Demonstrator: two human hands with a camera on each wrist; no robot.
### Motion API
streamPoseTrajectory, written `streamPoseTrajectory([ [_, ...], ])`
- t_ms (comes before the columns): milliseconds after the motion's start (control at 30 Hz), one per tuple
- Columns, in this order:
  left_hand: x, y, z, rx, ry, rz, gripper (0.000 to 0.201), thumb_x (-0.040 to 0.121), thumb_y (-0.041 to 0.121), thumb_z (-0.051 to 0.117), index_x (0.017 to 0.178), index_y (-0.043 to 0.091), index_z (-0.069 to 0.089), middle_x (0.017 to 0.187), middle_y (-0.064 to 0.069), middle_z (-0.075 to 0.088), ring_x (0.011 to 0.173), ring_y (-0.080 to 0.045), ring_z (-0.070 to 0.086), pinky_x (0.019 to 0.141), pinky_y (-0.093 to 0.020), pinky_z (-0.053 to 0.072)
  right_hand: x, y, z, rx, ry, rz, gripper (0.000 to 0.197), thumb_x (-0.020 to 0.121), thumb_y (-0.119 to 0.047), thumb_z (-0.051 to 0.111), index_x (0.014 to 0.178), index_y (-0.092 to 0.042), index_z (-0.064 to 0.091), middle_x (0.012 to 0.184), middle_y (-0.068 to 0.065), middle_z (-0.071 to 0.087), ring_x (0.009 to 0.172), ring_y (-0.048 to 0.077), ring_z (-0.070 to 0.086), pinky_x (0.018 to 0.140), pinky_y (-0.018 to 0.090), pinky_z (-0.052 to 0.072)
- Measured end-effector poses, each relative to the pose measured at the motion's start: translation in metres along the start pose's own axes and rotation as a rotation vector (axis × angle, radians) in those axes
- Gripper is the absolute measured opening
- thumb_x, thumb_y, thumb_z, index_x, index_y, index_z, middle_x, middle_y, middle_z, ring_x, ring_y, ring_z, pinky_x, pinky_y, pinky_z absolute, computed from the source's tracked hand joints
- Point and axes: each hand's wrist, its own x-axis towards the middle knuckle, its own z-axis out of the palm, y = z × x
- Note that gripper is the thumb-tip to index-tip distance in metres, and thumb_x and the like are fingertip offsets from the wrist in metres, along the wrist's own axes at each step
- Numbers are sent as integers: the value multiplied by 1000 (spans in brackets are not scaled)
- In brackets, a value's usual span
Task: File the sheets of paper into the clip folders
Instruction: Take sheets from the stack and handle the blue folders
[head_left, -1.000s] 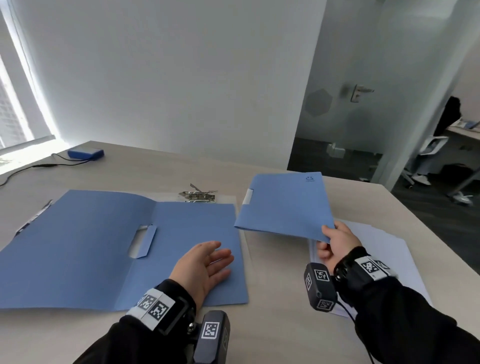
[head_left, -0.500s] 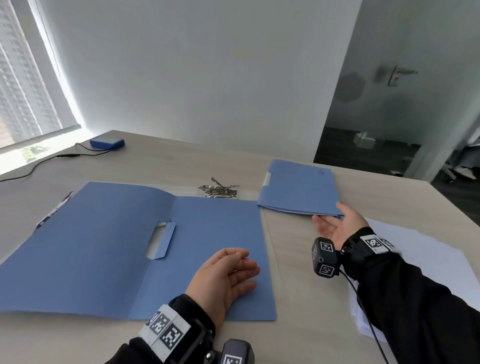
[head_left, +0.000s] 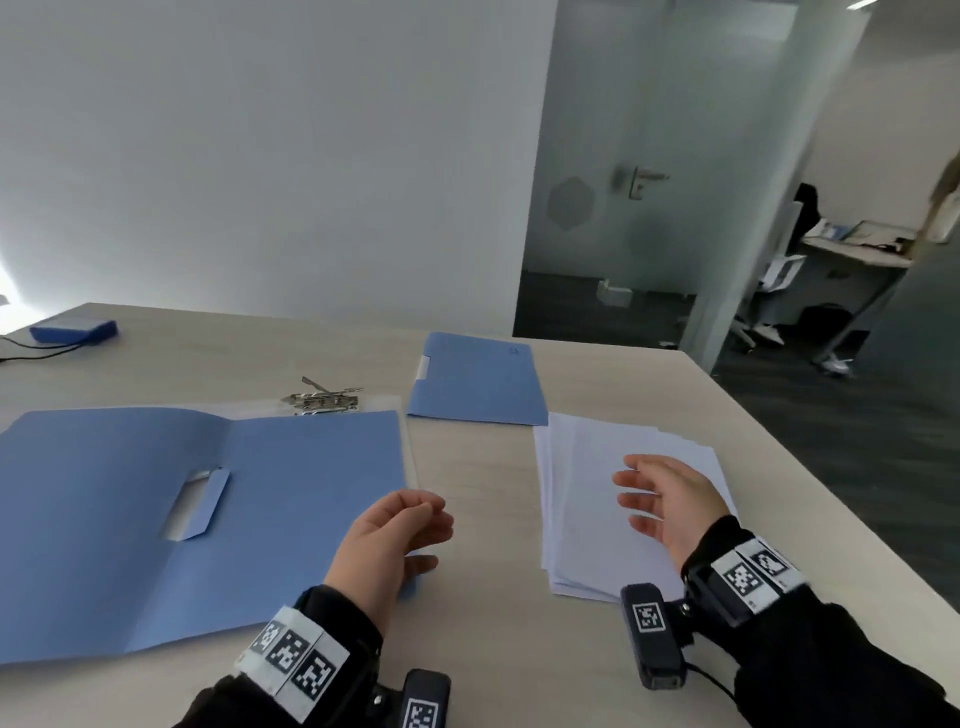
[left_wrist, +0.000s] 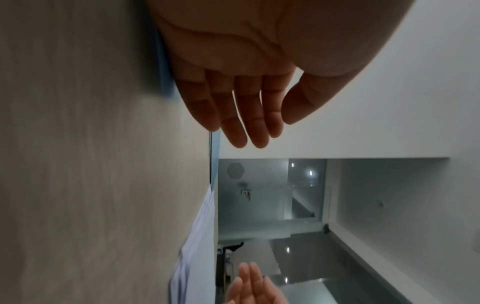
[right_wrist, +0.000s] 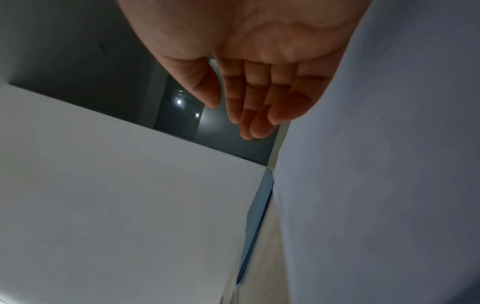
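1. The open folder (head_left: 202, 514) lies flat on the counter (head_left: 483, 649), both blue leaves spread; it serves as the landmark here.
2. A metal clip (head_left: 323, 399) sits at the far edge of the open folder, on a clear plastic sheet that shows along that edge.
3. The closed folder (head_left: 475, 382) lies flat on the counter beyond the open folder's far right corner, apart from it.
4. The stack of white sheets (head_left: 587, 499) lies to the right of the open folder, a strip of bare counter between them; its far edge is close to the closed folder's near edge.
5. The left hand (head_left: 387, 540) is at the near right corner of the open folder, its fingers (left_wrist: 233, 123) loosely extended and holding nothing.
6. The right hand (head_left: 670, 506) hovers over the stack of white sheets, palm turned toward the open folder, fingers (right_wrist: 249, 107) relaxed and spread, gripping nothing. Whether it touches the paper cannot be told.
7. A small blue box (head_left: 72, 330) with a black cable rests far beyond the open folder's left leaf.
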Motion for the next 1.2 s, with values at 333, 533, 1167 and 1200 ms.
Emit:
streamPoseTrajectory([
  [333,1,-33,106,293,-77,34,24,89,17,56,101,30,73,101,8,72,95,-14,63,77,-24,47,-17,20,-128,-145,237,61,15,92,-15,53,97,-17,68,111,20,66,105,33,63,90,44,52],
  [533,35,-46,137,1012,-134,86,62,88,33,47,148,31,32,158,11,27,146,-12,23,119,-39,20,-6,29,-142,164,184,195,41,98,-13,48,136,0,44,125,26,57,101,33,60,85,41,49],
  [1167,39,-49,147,1382,-273,-15,67,78,52,37,142,56,19,163,11,-1,150,-15,-9,118,-42,-1,11,27,-145,-199,101,195,14,85,-7,66,90,5,70,88,26,73,83,40,70,83,46,55],
  [1200,39,-49,147,1379,-270,-8,70,78,53,37,144,53,16,163,11,-1,150,-15,-9,118,-42,0,10,26,-144,-202,95,184,11,86,-4,64,90,4,70,86,24,72,81,38,70,80,42,55],
])
